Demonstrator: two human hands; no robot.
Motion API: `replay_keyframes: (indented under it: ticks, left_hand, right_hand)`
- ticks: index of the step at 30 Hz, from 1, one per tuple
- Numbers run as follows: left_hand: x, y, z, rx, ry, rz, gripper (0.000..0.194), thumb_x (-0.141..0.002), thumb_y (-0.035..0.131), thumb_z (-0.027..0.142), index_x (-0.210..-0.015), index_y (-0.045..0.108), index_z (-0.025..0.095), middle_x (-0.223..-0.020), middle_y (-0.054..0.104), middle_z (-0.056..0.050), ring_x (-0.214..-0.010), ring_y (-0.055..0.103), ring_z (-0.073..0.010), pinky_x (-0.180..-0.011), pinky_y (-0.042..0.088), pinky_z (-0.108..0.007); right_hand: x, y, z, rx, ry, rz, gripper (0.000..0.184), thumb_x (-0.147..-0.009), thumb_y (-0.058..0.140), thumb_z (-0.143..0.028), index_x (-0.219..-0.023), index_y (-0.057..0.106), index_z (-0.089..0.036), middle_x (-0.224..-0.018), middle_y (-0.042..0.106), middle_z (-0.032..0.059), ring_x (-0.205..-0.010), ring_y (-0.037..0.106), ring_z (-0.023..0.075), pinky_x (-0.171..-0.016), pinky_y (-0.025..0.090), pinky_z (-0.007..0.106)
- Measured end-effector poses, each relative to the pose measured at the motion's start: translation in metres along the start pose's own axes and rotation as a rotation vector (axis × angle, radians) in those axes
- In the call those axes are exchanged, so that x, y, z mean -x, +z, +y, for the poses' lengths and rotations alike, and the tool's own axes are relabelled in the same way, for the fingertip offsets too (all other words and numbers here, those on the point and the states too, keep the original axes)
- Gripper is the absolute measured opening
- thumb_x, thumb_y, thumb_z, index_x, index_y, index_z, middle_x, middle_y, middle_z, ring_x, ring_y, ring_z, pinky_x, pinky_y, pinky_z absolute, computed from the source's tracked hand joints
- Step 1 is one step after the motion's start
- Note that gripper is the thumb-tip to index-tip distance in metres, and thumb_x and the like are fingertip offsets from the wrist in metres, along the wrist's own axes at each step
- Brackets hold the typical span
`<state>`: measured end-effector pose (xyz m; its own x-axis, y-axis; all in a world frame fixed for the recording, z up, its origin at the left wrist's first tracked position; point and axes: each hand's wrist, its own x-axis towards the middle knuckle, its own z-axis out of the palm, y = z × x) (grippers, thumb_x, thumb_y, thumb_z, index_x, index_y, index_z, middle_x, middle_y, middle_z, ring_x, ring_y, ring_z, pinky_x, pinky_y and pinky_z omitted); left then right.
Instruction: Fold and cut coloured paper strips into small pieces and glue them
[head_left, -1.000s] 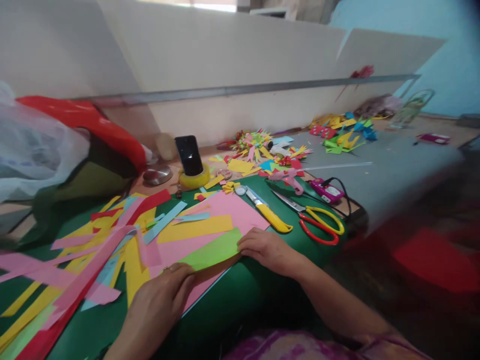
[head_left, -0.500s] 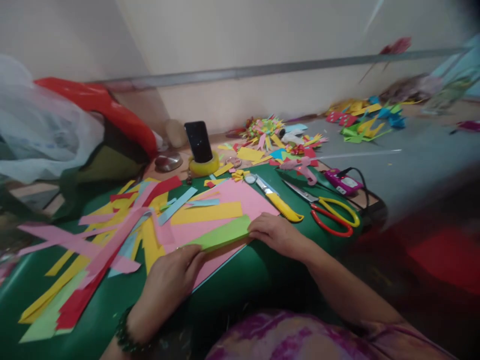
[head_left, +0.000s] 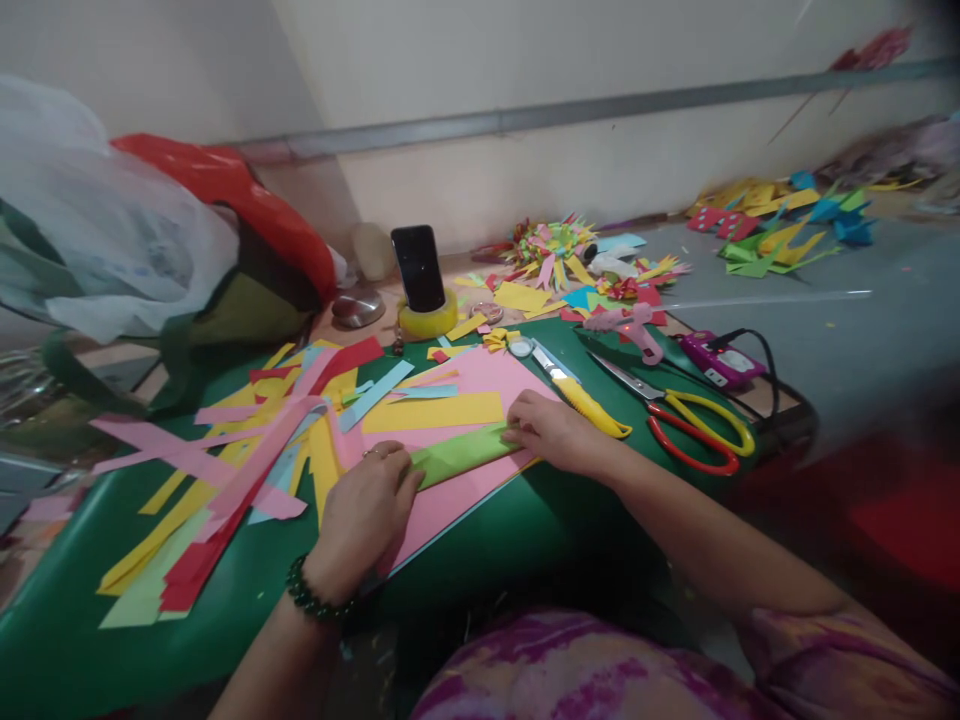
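Observation:
Between my two hands lies a green paper strip, slanting up to the right over a stack of pink paper sheets. My left hand grips its left end, fingers closed, a ring and a dark bead bracelet showing. At the right end my right hand pinches the strip, its fingertips pressed together. A yellow paper strip lies just beyond the green one. Close to my right hand rest a yellow-handled utility knife and scissors with red and yellow handles.
Cut paper strips in several colours spread at left. A phone leans on a yellow tape roll. A pink glue gun and a purple power box with a cord stand at right. Bags fill the back left.
The camera view has shifted, so the table things appear farther right. The green strip now lies flatter and looks narrower, still held at both ends by my hands.

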<state>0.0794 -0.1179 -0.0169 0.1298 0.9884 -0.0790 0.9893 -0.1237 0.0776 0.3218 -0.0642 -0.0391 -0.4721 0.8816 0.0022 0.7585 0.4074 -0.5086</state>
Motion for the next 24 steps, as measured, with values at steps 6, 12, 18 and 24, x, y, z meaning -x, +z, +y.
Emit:
replay_keyframes:
  ticks: [6, 12, 18, 24]
  left_hand:
    - [-0.006, 0.001, -0.005, 0.048, 0.082, 0.015, 0.024, -0.087, 0.048, 0.031, -0.083, 0.066, 0.015, -0.097, 0.065, -0.013, -0.093, 0.059, -0.0286, -0.08, 0.045, -0.038]
    - [-0.008, -0.002, -0.006, 0.21, 0.02, -0.048, 0.028, -0.083, 0.054, 0.04, -0.095, 0.064, 0.017, -0.095, 0.068, -0.01, -0.092, 0.062, -0.0269, -0.077, 0.045, -0.035]
    - [-0.002, 0.004, -0.009, 0.207, 0.124, 0.011, 0.045, -0.076, 0.065, 0.051, -0.108, 0.063, 0.019, -0.111, 0.066, -0.012, -0.106, 0.058, -0.031, -0.089, 0.043, -0.042]
    - [0.004, -0.003, 0.005, 0.234, 0.21, 0.072, 0.059, -0.076, 0.068, 0.045, -0.128, 0.055, 0.021, -0.123, 0.064, -0.012, -0.117, 0.053, -0.0319, -0.103, 0.031, -0.049]
  right_hand:
    - [-0.005, 0.003, 0.0, 0.003, 0.018, 0.0, 0.008, -0.086, 0.062, -0.02, -0.08, 0.058, -0.018, -0.097, 0.056, 0.003, -0.076, 0.056, 0.012, -0.07, 0.042, 0.025]
    - [-0.008, 0.01, 0.005, -0.009, 0.039, 0.032, 0.005, -0.084, 0.062, -0.021, -0.081, 0.059, -0.018, -0.086, 0.058, 0.0019, -0.076, 0.055, 0.0136, -0.07, 0.041, 0.026]
    - [-0.001, 0.005, 0.006, -0.249, -0.077, 0.101, 0.008, -0.082, 0.062, -0.018, -0.075, 0.057, -0.018, -0.072, 0.059, -0.0013, -0.065, 0.052, 0.0112, -0.061, 0.04, 0.023]
    - [0.016, -0.005, -0.006, -0.387, -0.238, 0.166, 0.01, -0.081, 0.061, -0.021, -0.091, 0.062, -0.019, -0.077, 0.062, -0.0009, -0.066, 0.054, 0.0108, -0.061, 0.045, 0.023]
